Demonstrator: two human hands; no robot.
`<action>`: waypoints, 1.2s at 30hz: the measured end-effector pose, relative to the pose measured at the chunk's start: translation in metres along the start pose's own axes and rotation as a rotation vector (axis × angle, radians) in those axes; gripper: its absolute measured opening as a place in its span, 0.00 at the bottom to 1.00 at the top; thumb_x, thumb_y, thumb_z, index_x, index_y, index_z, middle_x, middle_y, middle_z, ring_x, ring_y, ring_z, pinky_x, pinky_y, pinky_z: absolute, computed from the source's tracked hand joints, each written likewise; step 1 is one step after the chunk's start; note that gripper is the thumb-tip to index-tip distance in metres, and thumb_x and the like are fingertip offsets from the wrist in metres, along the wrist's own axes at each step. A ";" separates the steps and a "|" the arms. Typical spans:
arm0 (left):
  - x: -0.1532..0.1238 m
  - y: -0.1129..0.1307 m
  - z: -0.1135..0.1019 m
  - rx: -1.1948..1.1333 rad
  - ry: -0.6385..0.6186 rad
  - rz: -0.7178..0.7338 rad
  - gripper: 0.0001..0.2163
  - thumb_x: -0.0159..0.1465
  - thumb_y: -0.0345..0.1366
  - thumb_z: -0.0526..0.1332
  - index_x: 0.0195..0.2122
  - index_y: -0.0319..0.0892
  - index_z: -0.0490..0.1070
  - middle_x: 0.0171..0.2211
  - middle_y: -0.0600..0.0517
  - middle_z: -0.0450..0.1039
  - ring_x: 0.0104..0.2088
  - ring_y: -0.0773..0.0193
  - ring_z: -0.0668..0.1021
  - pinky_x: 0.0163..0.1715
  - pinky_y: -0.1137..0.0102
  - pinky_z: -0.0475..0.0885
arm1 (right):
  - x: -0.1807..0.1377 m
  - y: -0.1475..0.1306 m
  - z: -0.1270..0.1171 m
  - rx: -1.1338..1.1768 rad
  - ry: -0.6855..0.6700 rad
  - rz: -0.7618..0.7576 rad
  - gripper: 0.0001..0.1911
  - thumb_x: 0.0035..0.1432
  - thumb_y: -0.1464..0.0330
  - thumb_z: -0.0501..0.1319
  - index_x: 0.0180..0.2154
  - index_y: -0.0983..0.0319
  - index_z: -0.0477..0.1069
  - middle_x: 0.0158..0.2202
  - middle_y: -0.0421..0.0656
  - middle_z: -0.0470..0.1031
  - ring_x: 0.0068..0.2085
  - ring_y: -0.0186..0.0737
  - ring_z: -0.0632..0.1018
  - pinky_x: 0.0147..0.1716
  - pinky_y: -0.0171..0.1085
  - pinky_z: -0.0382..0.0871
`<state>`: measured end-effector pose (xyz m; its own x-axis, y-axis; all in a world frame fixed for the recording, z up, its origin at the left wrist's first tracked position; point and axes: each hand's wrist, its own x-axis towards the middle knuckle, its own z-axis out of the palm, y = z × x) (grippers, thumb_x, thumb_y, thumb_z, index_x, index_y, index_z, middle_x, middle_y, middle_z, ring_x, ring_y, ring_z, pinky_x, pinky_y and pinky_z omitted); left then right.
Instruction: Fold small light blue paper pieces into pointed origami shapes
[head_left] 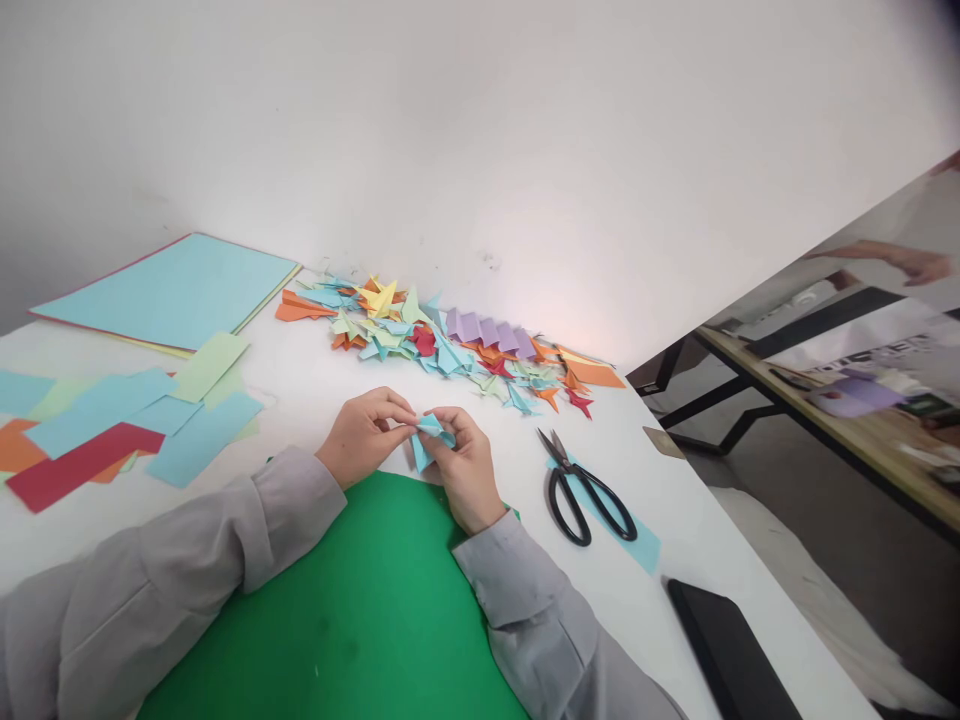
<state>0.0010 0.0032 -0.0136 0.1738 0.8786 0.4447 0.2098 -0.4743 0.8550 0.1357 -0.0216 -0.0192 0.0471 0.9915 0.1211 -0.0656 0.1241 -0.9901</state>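
My left hand (365, 432) and my right hand (466, 462) meet above the far edge of a green sheet (360, 610). Both pinch a small folded light-blue paper piece (427, 438) between fingertips, left from the left side, right from the right and below. Grey sleeves cover both forearms. Black scissors (581, 487) lie shut on a light-blue paper strip (637, 540) to the right of my right hand.
A heap of folded coloured paper shapes (450, 345) lies along the wall. Cut paper strips (120, 425) and a stack of large sheets (176, 290) sit at the left. A black phone (727, 655) lies near the table's right edge. Another person's arm (892, 260) shows at a far table.
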 end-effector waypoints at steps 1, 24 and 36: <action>0.000 0.000 0.000 0.008 0.007 0.016 0.03 0.49 0.27 0.62 0.24 0.40 0.74 0.28 0.50 0.73 0.27 0.68 0.74 0.21 0.75 0.69 | 0.000 0.000 0.000 -0.023 -0.002 -0.006 0.08 0.45 0.68 0.63 0.31 0.61 0.67 0.24 0.35 0.69 0.22 0.31 0.66 0.22 0.31 0.60; -0.003 0.002 -0.001 0.182 0.026 0.488 0.03 0.54 0.30 0.63 0.29 0.42 0.75 0.35 0.47 0.74 0.37 0.62 0.73 0.35 0.65 0.70 | -0.002 -0.003 0.003 -0.181 -0.115 -0.058 0.08 0.46 0.71 0.57 0.33 0.62 0.66 0.30 0.41 0.69 0.28 0.35 0.70 0.17 0.30 0.63; -0.003 0.005 -0.001 0.087 -0.007 0.515 0.01 0.53 0.30 0.63 0.27 0.41 0.74 0.27 0.49 0.77 0.32 0.63 0.73 0.32 0.67 0.71 | -0.001 0.000 0.001 -0.244 -0.145 -0.091 0.09 0.44 0.76 0.54 0.31 0.62 0.66 0.28 0.39 0.70 0.29 0.35 0.70 0.25 0.32 0.65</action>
<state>0.0009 -0.0018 -0.0101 0.2817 0.5298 0.7999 0.1745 -0.8481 0.5003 0.1347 -0.0224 -0.0189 -0.1019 0.9742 0.2016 0.1748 0.2170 -0.9604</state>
